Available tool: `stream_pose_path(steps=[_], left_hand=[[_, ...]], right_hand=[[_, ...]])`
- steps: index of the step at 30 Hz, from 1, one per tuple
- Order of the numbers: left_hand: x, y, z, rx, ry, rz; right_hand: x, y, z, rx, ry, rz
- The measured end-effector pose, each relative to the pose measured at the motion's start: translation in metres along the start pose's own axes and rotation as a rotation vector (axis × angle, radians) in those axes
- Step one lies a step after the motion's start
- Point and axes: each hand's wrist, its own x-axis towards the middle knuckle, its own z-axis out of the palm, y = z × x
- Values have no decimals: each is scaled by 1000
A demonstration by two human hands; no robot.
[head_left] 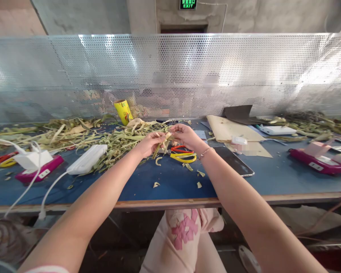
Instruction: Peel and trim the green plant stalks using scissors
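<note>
My left hand [151, 144] is closed, pinching a pale green, dried leafy plant piece [166, 141] above the table. At the top of that same piece, the fingers of my right hand [186, 135] are bent inward and pinch it too. Just below my right hand lie scissors with red and yellow handles [184, 155]. A heap of dried stalks and leaves [116, 146] spreads to the left of my hands. Small plant scraps [156, 184] are scattered nearer the table's front.
A blue table [170, 189] stretches across, with a perforated metal screen [182, 76] behind. Around lie a yellow tube [123, 112], white power bank [88, 158], purple power strips [39, 170], a dark phone [235, 161], cardboard [230, 129] and more dried plants [307, 123].
</note>
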Motion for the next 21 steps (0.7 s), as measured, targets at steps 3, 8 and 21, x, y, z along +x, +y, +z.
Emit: stream_pose_path(steps=[3, 8, 21], left_hand=[[0, 0, -1, 1, -7, -1], [-2, 2, 4, -6, -27, -65], [3, 8, -12, -100, 73, -259]], right_hand=[[1, 2, 1, -38, 31, -16], [6, 8, -2, -141, 59, -60], [9, 6, -9, 37, 275, -56]])
